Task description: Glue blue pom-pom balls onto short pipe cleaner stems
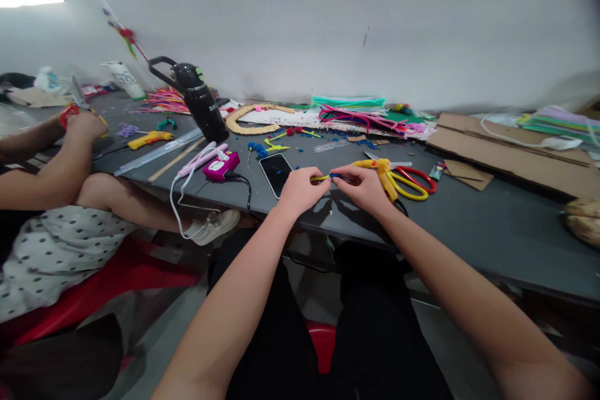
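Observation:
Over the table's front edge, my left hand [302,189] pinches a short yellow-green stem [320,179] that looks like a pipe cleaner. Opposite it, my right hand [362,185] has its fingertips closed on a small blue fuzzy piece [333,175] at the stem's end. The fingertips of both hands almost meet. A phone [274,169] lies just left of my left hand. Beside my right hand are a yellow glue gun [385,174] and scissors [417,182] with red and yellow handles. Blue scraps and finished-looking yellow-green and red pieces [294,132] lie behind the phone.
A black bottle [202,106] and a magenta power adapter [220,165] with cables stand to the left. Pink pipe cleaners [360,119] and cardboard sheets [497,150] lie toward the wall. At far left, a co-worker's hand [89,125] holds red-handled scissors [70,114].

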A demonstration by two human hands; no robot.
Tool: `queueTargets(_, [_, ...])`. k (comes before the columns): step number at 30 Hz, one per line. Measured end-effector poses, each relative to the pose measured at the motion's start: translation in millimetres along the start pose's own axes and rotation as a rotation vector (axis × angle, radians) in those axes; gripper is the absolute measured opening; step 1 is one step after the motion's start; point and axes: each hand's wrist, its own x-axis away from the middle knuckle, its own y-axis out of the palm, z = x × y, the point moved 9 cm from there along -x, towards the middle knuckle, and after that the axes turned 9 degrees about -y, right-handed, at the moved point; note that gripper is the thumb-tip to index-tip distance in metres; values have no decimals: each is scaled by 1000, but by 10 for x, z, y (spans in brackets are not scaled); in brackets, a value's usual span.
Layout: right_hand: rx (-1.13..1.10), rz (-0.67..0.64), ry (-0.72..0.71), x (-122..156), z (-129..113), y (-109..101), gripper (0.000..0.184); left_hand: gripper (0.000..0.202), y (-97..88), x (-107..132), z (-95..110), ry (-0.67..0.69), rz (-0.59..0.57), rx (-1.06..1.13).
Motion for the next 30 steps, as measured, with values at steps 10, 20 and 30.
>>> queueTargets(10, [-10, -20, -8, -19, -68, -5, 28, 26, -46, 3, 21, 12, -2, 7])
queueTargets(20, [-15, -30, -14, -13, -46, 3, 28, 24, -48, 3, 28, 12, -3, -3])
queueTargets(30, [-57, 22, 28, -18, -21, -45, 26, 24, -46, 6, 28, 21, 3, -8])
